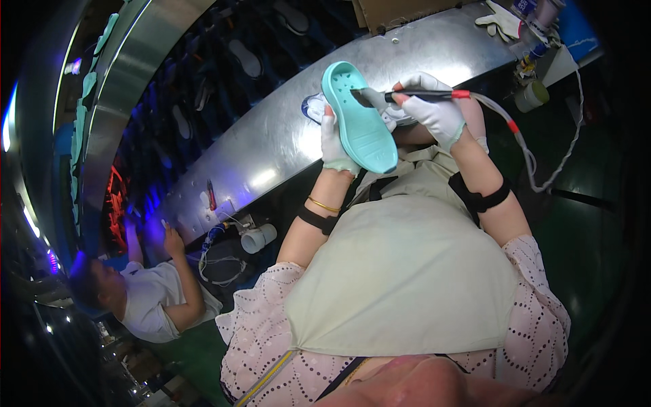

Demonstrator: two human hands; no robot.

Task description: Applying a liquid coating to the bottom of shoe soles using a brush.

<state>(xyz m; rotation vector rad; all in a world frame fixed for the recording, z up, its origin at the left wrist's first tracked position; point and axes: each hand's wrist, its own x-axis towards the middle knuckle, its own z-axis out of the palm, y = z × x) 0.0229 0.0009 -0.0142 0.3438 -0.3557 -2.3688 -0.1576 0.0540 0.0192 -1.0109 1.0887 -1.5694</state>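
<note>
My left hand (334, 144), in a white glove with bare fingertips, grips a turquoise shoe sole (363, 125) by its left edge. The sole is tilted in front of my lap, its inner face with small holes toward me. Wrapped round the black handle of a hose-fed brush (374, 98) is my right hand (432, 112), gloved the same way. The flat grey bristles lie over the right side of the sole, near a dark patch; whether they touch it, I cannot tell. Behind the sole, a white shoe upper (313, 107) shows partly on the metal bench.
A curved metal bench (261, 152) runs along the front, beside a dark line carrying several shoes. The brush's grey hose (525, 146) loops down at the right. White gloves (500, 22) lie at the far right. Another person (152, 295) works at the left, near a white cup (258, 239).
</note>
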